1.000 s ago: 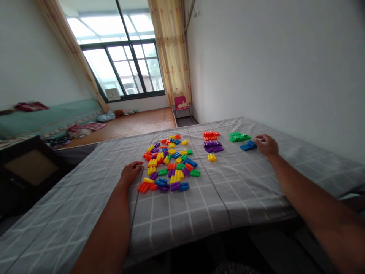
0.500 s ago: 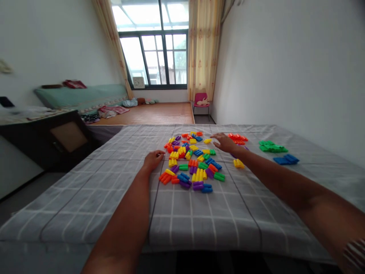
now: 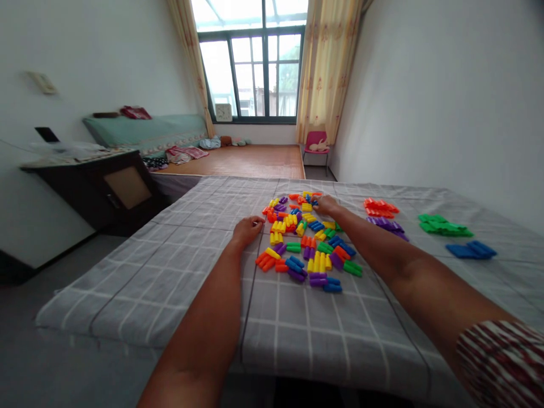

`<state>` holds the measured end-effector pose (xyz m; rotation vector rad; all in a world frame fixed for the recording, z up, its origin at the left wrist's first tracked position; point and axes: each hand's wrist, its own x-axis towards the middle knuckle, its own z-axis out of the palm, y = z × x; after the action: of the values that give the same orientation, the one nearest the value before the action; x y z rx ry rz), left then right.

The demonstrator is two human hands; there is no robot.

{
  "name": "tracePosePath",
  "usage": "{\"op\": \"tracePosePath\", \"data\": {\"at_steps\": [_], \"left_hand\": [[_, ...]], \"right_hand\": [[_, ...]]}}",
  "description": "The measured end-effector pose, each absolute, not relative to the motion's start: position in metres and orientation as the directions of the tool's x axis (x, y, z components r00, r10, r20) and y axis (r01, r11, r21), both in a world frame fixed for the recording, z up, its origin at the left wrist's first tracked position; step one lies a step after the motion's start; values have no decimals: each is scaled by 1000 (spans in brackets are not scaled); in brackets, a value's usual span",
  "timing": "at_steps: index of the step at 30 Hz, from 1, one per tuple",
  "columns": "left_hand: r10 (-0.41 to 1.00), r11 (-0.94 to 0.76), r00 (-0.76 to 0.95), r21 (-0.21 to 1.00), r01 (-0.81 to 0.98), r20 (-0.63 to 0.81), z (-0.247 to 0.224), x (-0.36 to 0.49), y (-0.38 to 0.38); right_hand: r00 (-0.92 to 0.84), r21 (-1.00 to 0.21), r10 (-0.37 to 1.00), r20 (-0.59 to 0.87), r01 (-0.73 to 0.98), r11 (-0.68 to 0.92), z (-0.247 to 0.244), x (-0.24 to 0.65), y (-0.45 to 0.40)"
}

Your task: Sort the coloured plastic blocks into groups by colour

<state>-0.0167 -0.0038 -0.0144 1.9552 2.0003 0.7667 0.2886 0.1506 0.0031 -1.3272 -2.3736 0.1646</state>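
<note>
Mixed plastic clips in yellow, orange, purple, blue and green lie in a loose heap, with a yellow group (image 3: 319, 262) near its front. My right hand (image 3: 326, 205) reaches to the heap's far edge, fingers pinched at a blue clip (image 3: 314, 202). At the heap's left side my left hand (image 3: 249, 230) rests on the cloth with curled fingers; what they hold, if anything, is too small to tell. Sorted by colour on the right are an orange pile (image 3: 381, 208), a purple pile (image 3: 389, 227), a green pile (image 3: 444, 225) and a blue pile (image 3: 471, 249).
A grey checked cloth (image 3: 170, 255) covers the table. Beyond it are a low bed platform (image 3: 255, 161) and a pink chair (image 3: 317, 143). A dark cabinet (image 3: 123, 190) stands at the left, and a white wall runs along the right.
My right hand has moved from beside a lone yellow clip to the far edge of the heap. The view has turned left. My left hand stays beside the heap.
</note>
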Motion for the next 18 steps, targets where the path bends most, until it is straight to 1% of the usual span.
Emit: {"op": "tracePosePath", "data": {"at_steps": [2,4,7,10,12,15,17,18], "left_hand": [[979,-33,-76,519,854,187,-14,-17,-4],[979,-37,-72,515,856,190,-13,-17,-4],[978,-51,-60,510,859,199,-11,-19,-5],[977,-71,-42,504,861,208,-10,-20,-5],[978,-79,-28,491,867,207,-9,-22,-4],[978,-84,-18,471,878,208,-8,-24,-3],[979,-66,-32,457,887,202,-6,-25,-2],[979,-57,-39,450,891,202,-5,-25,-2]], "right_hand": [[-420,-289,857,300,816,501,13,294,141],[-421,-304,840,343,796,524,22,306,128],[-436,-402,799,413,700,590,30,342,101],[-342,-513,826,448,659,550,29,397,75],[-208,-573,856,474,666,479,27,444,62],[72,-682,867,493,650,334,25,528,49],[301,-725,808,506,656,209,20,588,41],[414,-729,750,515,673,129,15,618,36]]}}
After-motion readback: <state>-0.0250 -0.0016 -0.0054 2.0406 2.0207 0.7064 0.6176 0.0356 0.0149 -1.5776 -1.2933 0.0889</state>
